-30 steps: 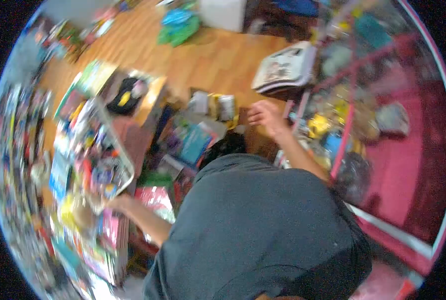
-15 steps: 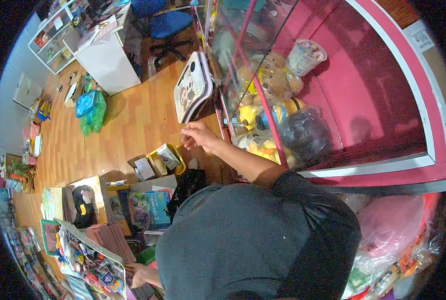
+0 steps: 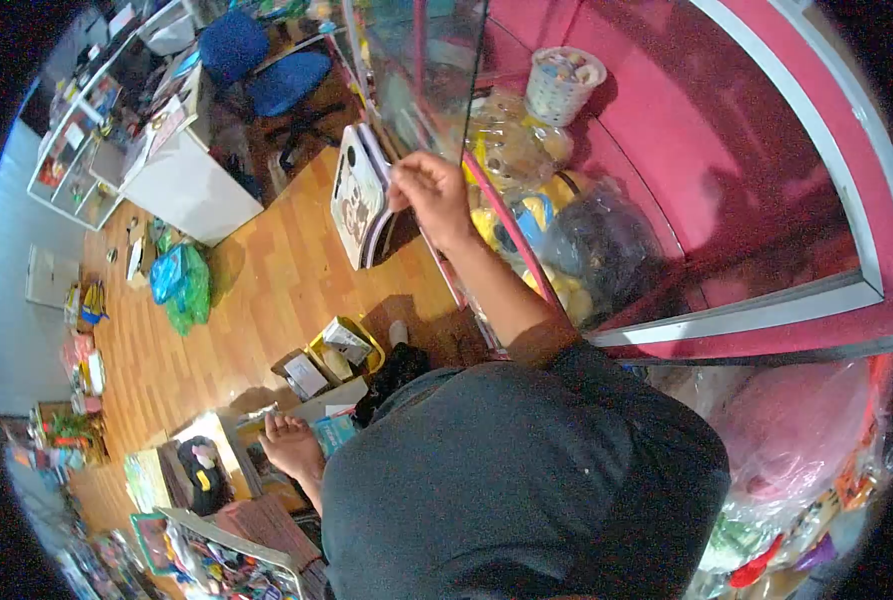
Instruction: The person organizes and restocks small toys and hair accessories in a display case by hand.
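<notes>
My right hand (image 3: 431, 193) is raised beside the folding tables with a cartoon print (image 3: 361, 205), its fingers loosely bent and nothing visible in them. It overlaps the edge of a clear pane (image 3: 421, 90); whether it touches the pane or the tables I cannot tell. Lower left, my left hand (image 3: 291, 447) hovers over the book boxes with fingers apart, holding nothing visible. Near it lie a blue book (image 3: 333, 432) and a black item with a yellow mark (image 3: 203, 475). A basket of small colourful goods (image 3: 216, 565) stands below that hand.
Wrapped plush toys (image 3: 516, 145) and a white perforated bin (image 3: 563, 88) sit on the pink surface (image 3: 726, 130). A yellow basket (image 3: 348, 345), green and blue bags (image 3: 181, 285), a white desk (image 3: 191, 185) and a blue chair (image 3: 288, 82) stand on the wooden floor (image 3: 266, 290).
My left hand has let go of the goods basket's rim and moved up over the boxes. My right hand has risen to the pane's edge. The view has shifted.
</notes>
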Available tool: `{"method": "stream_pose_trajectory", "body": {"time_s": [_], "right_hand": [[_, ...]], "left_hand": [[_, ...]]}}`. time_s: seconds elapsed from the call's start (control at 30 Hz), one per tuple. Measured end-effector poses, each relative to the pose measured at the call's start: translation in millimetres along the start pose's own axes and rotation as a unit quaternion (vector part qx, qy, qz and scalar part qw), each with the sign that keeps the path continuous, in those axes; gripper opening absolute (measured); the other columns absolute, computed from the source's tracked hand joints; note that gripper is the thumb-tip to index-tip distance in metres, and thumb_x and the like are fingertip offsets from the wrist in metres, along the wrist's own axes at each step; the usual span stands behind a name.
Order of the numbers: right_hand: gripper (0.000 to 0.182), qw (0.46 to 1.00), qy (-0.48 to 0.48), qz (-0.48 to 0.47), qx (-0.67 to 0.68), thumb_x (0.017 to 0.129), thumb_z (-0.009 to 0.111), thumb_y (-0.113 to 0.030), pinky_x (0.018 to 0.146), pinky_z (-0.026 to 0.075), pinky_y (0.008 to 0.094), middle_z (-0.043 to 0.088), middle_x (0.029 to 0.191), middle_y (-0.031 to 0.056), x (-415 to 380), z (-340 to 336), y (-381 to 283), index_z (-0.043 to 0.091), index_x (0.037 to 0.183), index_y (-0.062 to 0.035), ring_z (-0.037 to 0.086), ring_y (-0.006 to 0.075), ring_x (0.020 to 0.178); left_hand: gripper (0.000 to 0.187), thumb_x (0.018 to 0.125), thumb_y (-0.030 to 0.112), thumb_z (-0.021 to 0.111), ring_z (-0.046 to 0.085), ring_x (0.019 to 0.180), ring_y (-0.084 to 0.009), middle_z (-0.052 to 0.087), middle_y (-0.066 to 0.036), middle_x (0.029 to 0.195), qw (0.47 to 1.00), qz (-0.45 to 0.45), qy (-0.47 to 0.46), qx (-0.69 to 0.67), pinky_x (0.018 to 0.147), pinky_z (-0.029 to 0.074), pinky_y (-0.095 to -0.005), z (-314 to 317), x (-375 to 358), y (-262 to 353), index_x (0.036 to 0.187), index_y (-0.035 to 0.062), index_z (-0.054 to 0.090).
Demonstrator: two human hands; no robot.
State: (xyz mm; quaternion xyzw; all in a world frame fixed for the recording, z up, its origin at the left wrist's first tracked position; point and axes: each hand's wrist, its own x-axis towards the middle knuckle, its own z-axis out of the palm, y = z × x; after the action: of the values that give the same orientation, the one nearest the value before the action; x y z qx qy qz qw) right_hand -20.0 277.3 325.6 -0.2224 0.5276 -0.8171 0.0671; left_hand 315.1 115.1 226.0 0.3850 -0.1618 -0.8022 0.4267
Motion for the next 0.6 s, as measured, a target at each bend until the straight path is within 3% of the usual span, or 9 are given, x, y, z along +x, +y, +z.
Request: {"method": "stream_pose_trajectory", "body": {"time_s": [0.1,0.13,0.2,0.27,0.3,0.37,0.43,0.53,0.6], "right_hand": [[0.01,0.993,0.119,-0.013,-0.014,0.078,0.054,-0.011,0.046,0.044,0.0223,0.055,0.062,0.0045,12.1,-31.1,-15.3,0.055,0.077,-0.0013,0.052,0.0097,0.05],[0.009,0.987,0.16,-0.017,-0.003,0.078,0.054,-0.01,0.046,0.044,0.0225,0.055,0.062,0.0044,14.3,-42.0,-16.8,0.055,0.076,-0.0016,0.052,0.0098,0.05],[0.009,0.972,0.235,-0.031,-0.003,0.078,0.055,-0.01,0.045,0.044,0.0231,0.055,0.061,0.004,19.2,-65.1,-16.2,0.055,0.075,-0.0021,0.051,0.0105,0.049],[0.007,0.96,0.273,-0.055,-0.002,0.077,0.055,-0.01,0.045,0.044,0.0233,0.055,0.061,0.0042,25.1,-88.4,-11.1,0.054,0.076,-0.0027,0.052,0.0108,0.049],[0.007,0.949,0.307,-0.076,0.0,0.077,0.055,-0.01,0.045,0.044,0.0235,0.055,0.062,0.0044,29.3,-99.9,-7.9,0.054,0.077,-0.0032,0.052,0.0111,0.049],[0.006,0.936,0.335,-0.104,-0.014,0.077,0.056,-0.009,0.045,0.044,0.0237,0.055,0.063,0.0047,42.7,-127.2,-0.3,0.054,0.079,-0.0036,0.052,0.0116,0.049],[0.007,0.923,0.359,-0.131,-0.031,0.077,0.056,-0.009,0.045,0.044,0.024,0.055,0.065,0.0051,56.3,-151.0,-1.6,0.054,0.082,-0.004,0.051,0.0121,0.048],[0.011,0.9,0.402,-0.099,-0.138,0.073,0.059,-0.005,0.052,0.046,0.0255,0.055,0.073,0.0062,80.2,-195.8,-4.0,0.053,0.082,-0.0024,0.054,0.0133,0.059],[0.031,0.786,0.373,-0.202,-0.449,0.065,0.066,-0.005,0.068,0.046,0.0288,0.054,0.086,0.0089,108.3,-243.3,16.2,0.052,0.092,-0.0008,0.054,0.0185,0.076]], "left_hand": [[0.04,0.089,0.038,0.03,0.049,0.068,-0.0172,0.051,-0.005,0.075,0.997,-0.045,-0.059,0.033,0.06,0.043,-0.0275,29.9,32.3,-8.5,0.098,0.0037,0.048],[0.038,0.088,0.037,0.031,0.048,0.066,-0.0166,0.05,-0.005,0.073,0.997,-0.049,-0.035,0.045,0.059,0.043,-0.0272,44.1,43.4,-13.7,0.094,0.0039,0.049],[0.032,0.087,0.033,0.037,0.047,0.065,-0.0168,0.05,-0.005,0.071,0.989,-0.079,-0.115,0.056,0.058,0.042,-0.0273,62.2,62.1,-26.9,0.089,0.0039,0.051],[0.027,0.085,0.03,0.042,0.048,0.065,-0.0173,0.051,-0.004,0.071,0.975,-0.11,-0.185,0.063,0.06,0.041,-0.0275,73.0,89.2,-46.1,0.087,0.005,0.052],[0.026,0.084,0.03,0.043,0.048,0.065,-0.017,0.052,-0.004,0.071,0.978,-0.12,-0.15,0.085,0.06,0.041,-0.0275,92.4,88.5,-54.0,0.086,0.006,0.053],[0.026,0.084,0.031,0.043,0.049,0.066,-0.0163,0.052,-0.003,0.072,0.958,-0.186,-0.206,0.069,0.06,0.04,-0.0272,101.7,119.2,-74.8,0.086,0.0068,0.053],[0.027,0.085,0.033,0.044,0.049,0.065,-0.0151,0.052,-0.002,0.07,0.954,-0.213,-0.195,0.083,0.059,0.04,-0.0265,130.0,124.3,-88.7,0.088,0.0084,0.054],[0.026,0.085,0.033,0.044,0.049,0.063,-0.0142,0.052,-0.001,0.069,0.949,-0.215,-0.197,0.117,0.057,0.039,-0.0262,151.0,154.3,-104.4,0.087,0.009,0.053],[0.025,0.085,0.031,0.044,0.049,0.061,-0.0135,0.051,0.0,0.068,0.944,-0.23,-0.203,0.126,0.055,0.039,-0.0264,166.0,173.7,-110.2,0.088,0.0088,0.053]]}}
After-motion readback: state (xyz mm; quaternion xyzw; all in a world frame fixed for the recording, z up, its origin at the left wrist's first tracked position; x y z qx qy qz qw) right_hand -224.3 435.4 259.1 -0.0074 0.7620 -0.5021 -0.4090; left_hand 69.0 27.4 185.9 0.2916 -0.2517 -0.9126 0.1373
